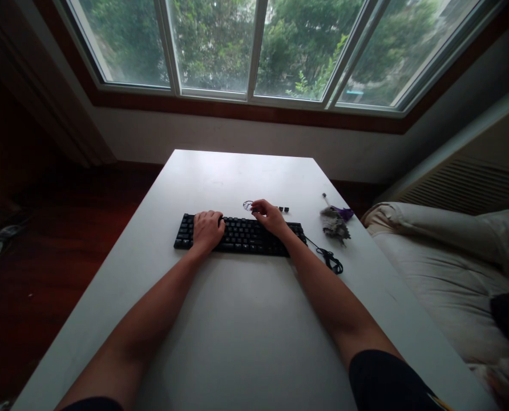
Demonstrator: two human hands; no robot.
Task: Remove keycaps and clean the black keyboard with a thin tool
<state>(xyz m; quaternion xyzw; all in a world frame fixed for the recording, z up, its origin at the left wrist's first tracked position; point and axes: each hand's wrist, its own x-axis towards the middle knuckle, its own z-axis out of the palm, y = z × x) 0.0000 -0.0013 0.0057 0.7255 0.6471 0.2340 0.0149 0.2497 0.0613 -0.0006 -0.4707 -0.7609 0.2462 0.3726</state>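
Note:
A black keyboard lies across the white table in front of me. My left hand rests on its left part, the fingers bent over the far edge and the thumb on the keys. Above the keyboard's far edge, my right hand pinches a small black keycap between thumb and fingertips. Just beyond those fingertips lies a thin wire loop. Several loose black keycaps sit in a row behind the keyboard, partly hidden by my right hand.
To the right lie a grey cloth-like duster with a purple part and a bundled black cable from the keyboard. A pale sofa stands beside the white table. Windows are beyond it.

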